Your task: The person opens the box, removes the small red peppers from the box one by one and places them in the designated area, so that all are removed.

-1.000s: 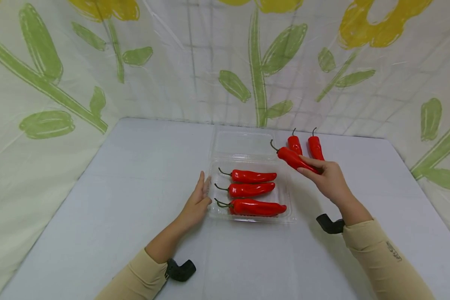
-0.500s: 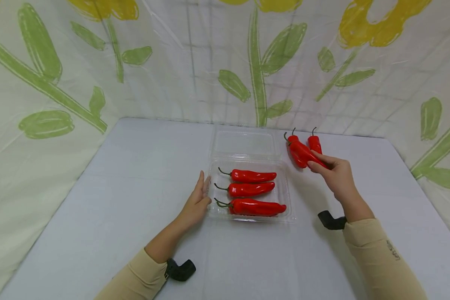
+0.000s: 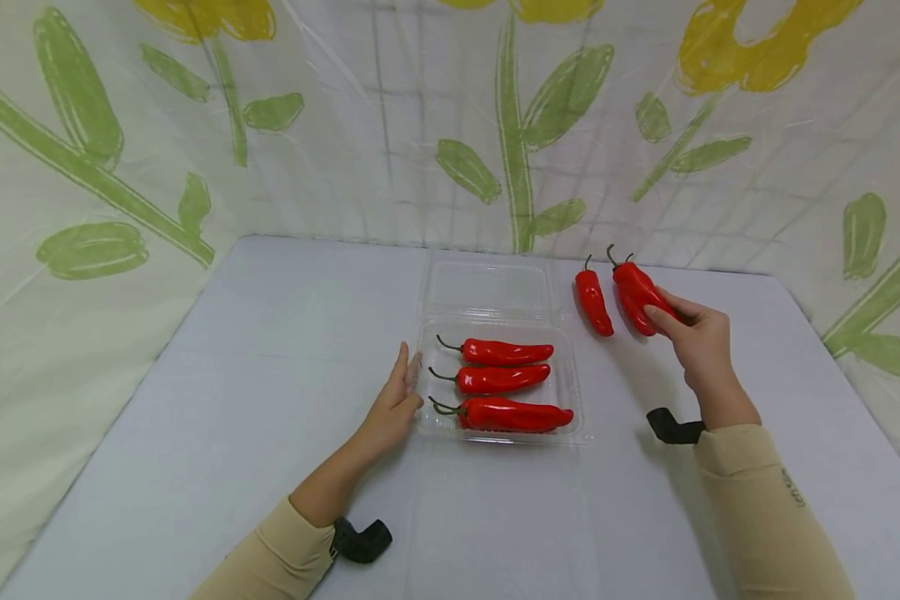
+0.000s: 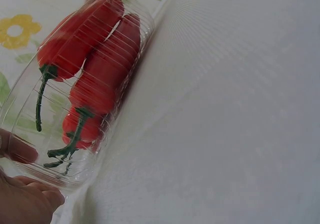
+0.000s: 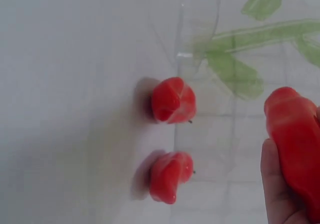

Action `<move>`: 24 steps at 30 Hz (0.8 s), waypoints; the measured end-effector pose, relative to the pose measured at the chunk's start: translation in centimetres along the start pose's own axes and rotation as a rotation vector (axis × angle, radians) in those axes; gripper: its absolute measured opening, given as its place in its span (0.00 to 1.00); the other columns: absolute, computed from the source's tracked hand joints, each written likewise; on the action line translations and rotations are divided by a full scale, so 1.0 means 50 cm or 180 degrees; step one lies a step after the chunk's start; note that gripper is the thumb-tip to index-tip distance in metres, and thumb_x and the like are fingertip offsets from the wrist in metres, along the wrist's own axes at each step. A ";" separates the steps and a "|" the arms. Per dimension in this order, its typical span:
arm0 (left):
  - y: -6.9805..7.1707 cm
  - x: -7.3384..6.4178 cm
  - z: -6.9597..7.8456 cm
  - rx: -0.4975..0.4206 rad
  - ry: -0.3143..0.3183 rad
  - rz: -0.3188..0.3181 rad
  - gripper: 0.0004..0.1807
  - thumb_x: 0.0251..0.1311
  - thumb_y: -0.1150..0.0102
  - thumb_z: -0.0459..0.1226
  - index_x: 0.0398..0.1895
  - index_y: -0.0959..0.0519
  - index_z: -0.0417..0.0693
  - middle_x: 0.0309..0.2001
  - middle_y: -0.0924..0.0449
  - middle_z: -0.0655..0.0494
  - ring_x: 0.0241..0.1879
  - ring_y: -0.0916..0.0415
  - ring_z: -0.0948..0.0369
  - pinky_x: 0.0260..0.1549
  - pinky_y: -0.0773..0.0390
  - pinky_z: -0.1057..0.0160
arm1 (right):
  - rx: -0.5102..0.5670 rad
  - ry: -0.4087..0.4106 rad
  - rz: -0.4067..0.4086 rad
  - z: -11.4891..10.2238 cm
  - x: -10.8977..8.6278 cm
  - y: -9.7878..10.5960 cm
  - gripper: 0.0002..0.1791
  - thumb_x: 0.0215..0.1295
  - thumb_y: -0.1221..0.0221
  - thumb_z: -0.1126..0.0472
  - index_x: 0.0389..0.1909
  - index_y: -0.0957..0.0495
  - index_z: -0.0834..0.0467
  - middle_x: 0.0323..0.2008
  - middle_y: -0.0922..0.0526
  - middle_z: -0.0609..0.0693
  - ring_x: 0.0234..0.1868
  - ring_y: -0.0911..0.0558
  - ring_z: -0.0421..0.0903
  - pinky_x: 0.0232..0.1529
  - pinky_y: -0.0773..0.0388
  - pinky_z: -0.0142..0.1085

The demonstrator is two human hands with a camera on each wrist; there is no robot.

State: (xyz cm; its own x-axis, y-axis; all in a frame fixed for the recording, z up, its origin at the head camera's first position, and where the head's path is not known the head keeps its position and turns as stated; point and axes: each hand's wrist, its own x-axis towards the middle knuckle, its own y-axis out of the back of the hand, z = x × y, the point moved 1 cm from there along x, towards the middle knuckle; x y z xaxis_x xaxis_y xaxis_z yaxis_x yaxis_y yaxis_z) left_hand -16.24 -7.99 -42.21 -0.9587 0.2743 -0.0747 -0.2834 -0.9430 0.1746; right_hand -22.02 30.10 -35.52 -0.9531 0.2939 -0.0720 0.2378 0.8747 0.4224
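Observation:
My left hand (image 3: 390, 412) touches the left side of a clear plastic clamshell box (image 3: 576, 392), its fingers extended. In the left wrist view part of a finger shows through the plastic. Several red chili peppers (image 3: 502, 379) lie crosswise in the box, stems to the left. My right hand (image 3: 693, 333) pinches another red chili pepper (image 5: 300, 139) by its lower end, stem pointing away and up. In the head view this pepper partly covers one loose chili pepper (image 3: 632, 312). Another loose chili pepper (image 3: 594, 304) lies to its left, beside the box.
The box's lid (image 3: 487, 287) lies folded back toward the far table edge. Everything stands on a white-covered table (image 3: 232, 417). Behind it hangs a white curtain (image 3: 330, 150) printed with yellow flowers and green leaves. A black mount is strapped at each wrist.
My right hand has moved to the right with its chili pepper, from over the left loose pepper to over the right one. My left hand and the box have stayed in place.

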 end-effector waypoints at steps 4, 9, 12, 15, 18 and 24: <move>0.001 -0.001 0.002 -0.0027 -0.0010 0.0012 0.42 0.55 0.68 0.23 0.73 0.71 0.41 0.74 0.60 0.42 0.74 0.65 0.52 0.70 0.63 0.47 | 0.0297 -0.0109 0.0088 -0.003 0.017 0.009 0.36 0.55 0.40 0.45 0.65 0.34 0.52 0.58 0.29 0.50 0.47 0.29 0.33 0.38 0.26 0.16; 0.001 -0.002 0.005 -0.0022 0.0013 0.0010 0.42 0.55 0.68 0.23 0.73 0.71 0.41 0.74 0.60 0.42 0.74 0.66 0.52 0.70 0.64 0.47 | 0.0473 -0.0196 0.0225 0.006 0.046 0.020 0.36 0.53 0.40 0.45 0.65 0.34 0.50 0.61 0.32 0.52 0.50 0.27 0.37 0.36 0.25 0.18; 0.001 -0.002 0.005 0.0000 0.0020 0.0011 0.42 0.56 0.67 0.23 0.73 0.71 0.42 0.74 0.59 0.43 0.74 0.66 0.52 0.69 0.64 0.47 | 0.0698 -0.0288 0.0385 0.028 0.075 0.030 0.35 0.49 0.37 0.45 0.61 0.29 0.46 0.62 0.31 0.51 0.53 0.28 0.42 0.37 0.23 0.21; 0.001 -0.001 0.005 0.0017 0.0022 0.0019 0.42 0.56 0.67 0.24 0.73 0.71 0.42 0.74 0.59 0.43 0.74 0.65 0.52 0.69 0.63 0.47 | 0.0854 -0.0382 0.0510 0.045 0.101 0.041 0.33 0.47 0.35 0.45 0.59 0.27 0.43 0.62 0.30 0.48 0.56 0.27 0.43 0.44 0.22 0.26; 0.001 -0.001 0.004 0.0010 0.0008 0.0021 0.42 0.55 0.68 0.23 0.73 0.70 0.42 0.74 0.58 0.42 0.73 0.64 0.52 0.69 0.62 0.47 | 0.0793 -0.0502 0.0572 0.040 0.111 0.048 0.33 0.48 0.37 0.43 0.60 0.29 0.41 0.65 0.33 0.47 0.60 0.30 0.44 0.55 0.26 0.32; 0.001 -0.001 0.004 0.0002 0.0006 0.0014 0.42 0.55 0.68 0.23 0.73 0.70 0.42 0.74 0.59 0.42 0.73 0.63 0.52 0.69 0.62 0.48 | 0.0696 -0.0747 0.0655 0.022 0.118 0.057 0.35 0.53 0.42 0.42 0.64 0.34 0.43 0.69 0.39 0.44 0.63 0.35 0.43 0.63 0.35 0.35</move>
State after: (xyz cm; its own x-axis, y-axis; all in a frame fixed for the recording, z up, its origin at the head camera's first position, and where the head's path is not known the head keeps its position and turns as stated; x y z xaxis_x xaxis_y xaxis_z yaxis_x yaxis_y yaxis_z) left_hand -16.19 -8.01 -41.98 -0.9599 0.2699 -0.0758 -0.2793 -0.9440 0.1756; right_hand -26.74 34.73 -35.72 -0.8185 0.5302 -0.2214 0.4784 0.8422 0.2486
